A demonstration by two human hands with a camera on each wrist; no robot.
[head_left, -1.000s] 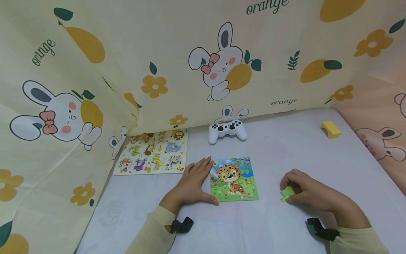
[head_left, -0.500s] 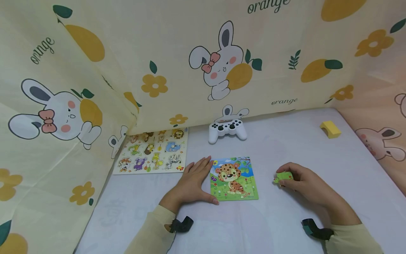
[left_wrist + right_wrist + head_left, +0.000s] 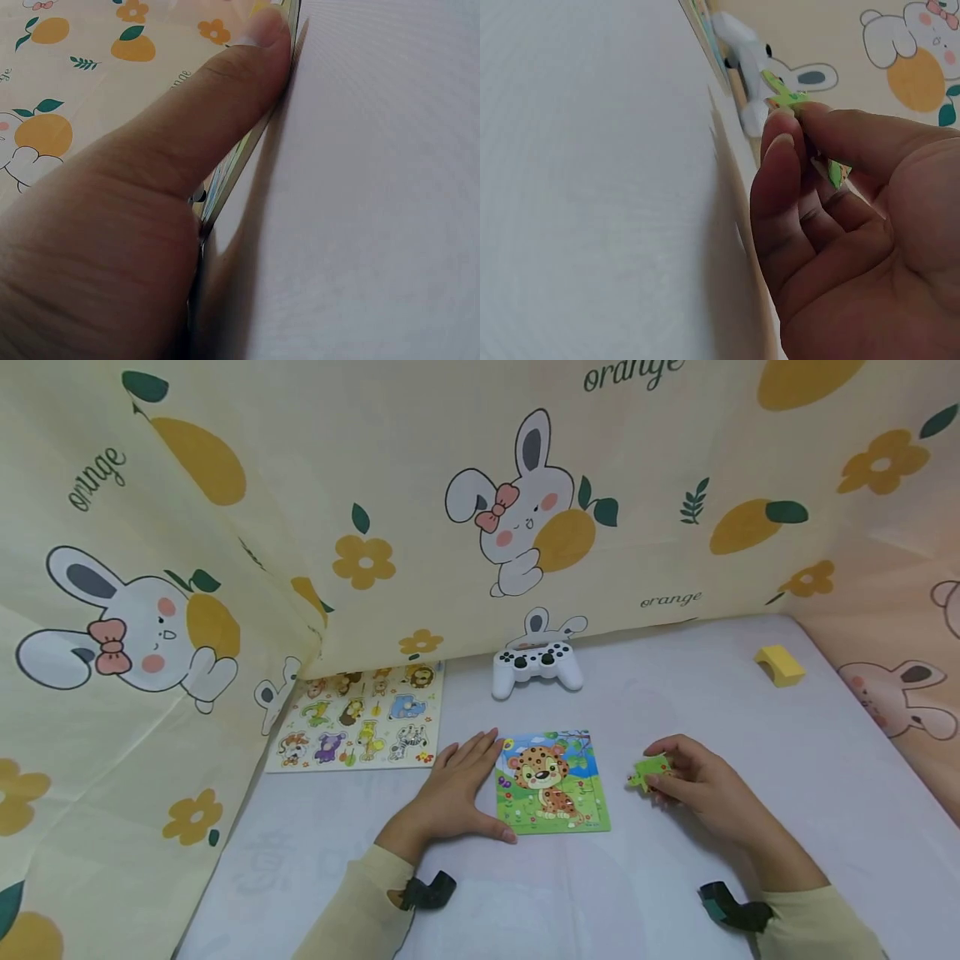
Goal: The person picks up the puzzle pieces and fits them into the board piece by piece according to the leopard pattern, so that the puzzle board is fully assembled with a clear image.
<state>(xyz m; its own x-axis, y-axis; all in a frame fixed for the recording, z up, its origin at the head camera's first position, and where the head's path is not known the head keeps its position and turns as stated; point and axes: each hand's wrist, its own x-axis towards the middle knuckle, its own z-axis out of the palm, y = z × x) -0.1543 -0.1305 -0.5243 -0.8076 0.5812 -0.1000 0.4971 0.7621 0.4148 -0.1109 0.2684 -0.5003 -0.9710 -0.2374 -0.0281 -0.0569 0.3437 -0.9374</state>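
On the white table lies a square leopard jigsaw puzzle (image 3: 553, 789) with a blue and green background. My left hand (image 3: 453, 797) rests along its left edge, fingers stretched out and thumb at the lower left corner. The left wrist view shows the thumb (image 3: 217, 90) against the thin edge. To the right of the puzzle, my right hand (image 3: 701, 789) pinches a green jigsaw piece (image 3: 647, 770) between thumb and fingers, apart from the board. In the right wrist view the fingers partly cover this piece (image 3: 786, 97).
An animal picture board (image 3: 360, 722) lies at the back left, partly under the hanging patterned cloth (image 3: 412, 460). A white game controller (image 3: 537, 670) is behind the puzzle. A yellow arch block (image 3: 780, 666) sits at the back right.
My right hand has moved left towards the puzzle with the green jigsaw piece, which has turned in the fingers. The left hand and the puzzle have stayed in place.
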